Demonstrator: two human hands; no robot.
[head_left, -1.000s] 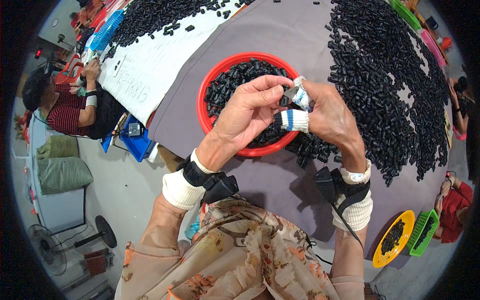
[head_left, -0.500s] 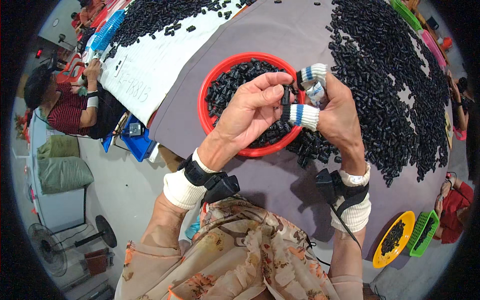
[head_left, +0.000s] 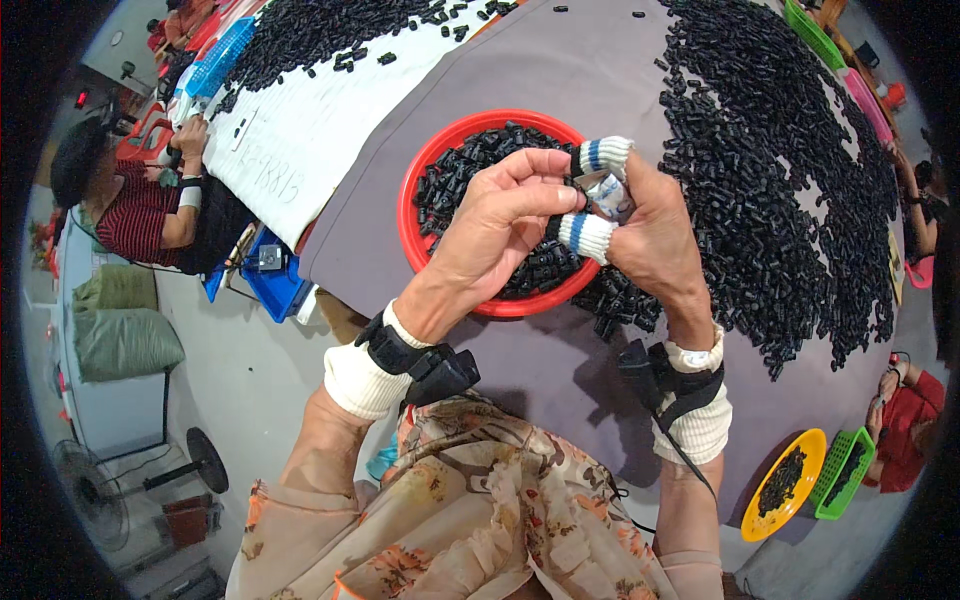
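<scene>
My left hand (head_left: pixel 490 215) is closed in a pinch over the red basin (head_left: pixel 408 215), thumb and forefinger on a small black plastic part (head_left: pixel 574 187). My right hand (head_left: pixel 655 230) meets it from the right. Its thumb and a finger wear white knit finger sleeves with blue stripes and black ends, bent round the same part. Between them shows a crumpled white-and-blue piece (head_left: pixel 608 194); whether it wraps a finger or is held, I cannot tell. Much of the part is hidden by my fingertips. Many similar black parts (head_left: pixel 455 185) fill the basin.
A big spread of black parts (head_left: pixel 740 190) covers the table's right side. A yellow dish (head_left: pixel 812 455) and a green basket (head_left: pixel 850 480) stand lower right. At left, a person in a striped shirt (head_left: pixel 140 215) works by a white-covered table (head_left: pixel 310 130). A fan (head_left: pixel 90 490) stands lower left.
My right hand has moved slightly left, bringing its sleeved fingers closer round the black part, which is now more hidden. My left hand stays nearly in place.
</scene>
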